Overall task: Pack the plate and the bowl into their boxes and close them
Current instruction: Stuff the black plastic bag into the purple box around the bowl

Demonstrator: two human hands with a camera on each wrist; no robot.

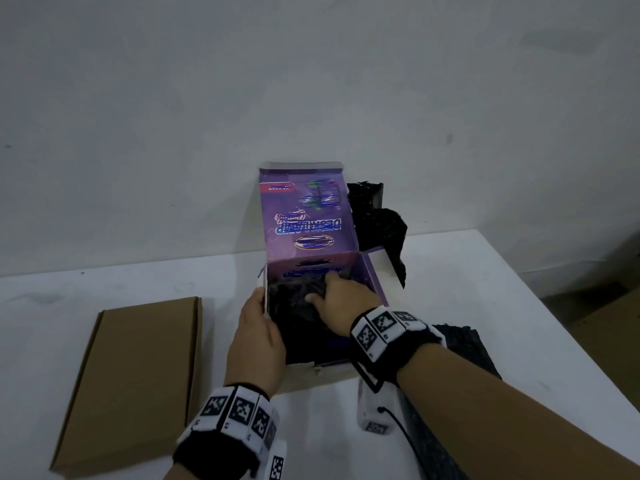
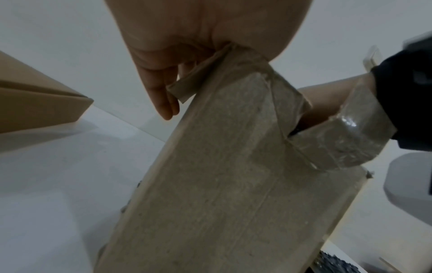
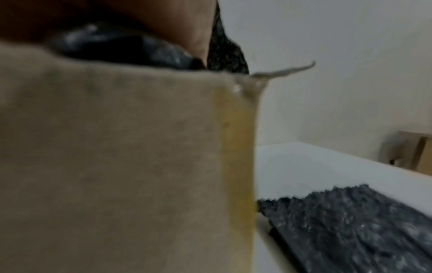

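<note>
A purple printed box (image 1: pixel 375 282) stands open mid-table, its lid (image 1: pixel 304 209) upright at the back. Dark crinkled black wrapping (image 1: pixel 294 306) fills it; what lies under the wrapping is hidden. My right hand (image 1: pixel 325 289) reaches into the box and presses on the wrapping with spread fingers. My left hand (image 1: pixel 261 303) grips the box's left wall at the rim. In the left wrist view its fingers (image 2: pixel 163 103) lie on the outside of the grey-brown box wall (image 2: pixel 222 184) over a small side flap (image 2: pixel 187 86). A flat brown cardboard box (image 1: pixel 138 375) lies closed to the left.
More black wrapping (image 1: pixel 377 223) is piled behind the purple box against the wall. A black foam sheet (image 3: pixel 350 225) lies on the white table (image 1: pixel 485 278) under my right forearm. The table's right edge is near, with brown cartons (image 3: pixel 416 153) beyond it.
</note>
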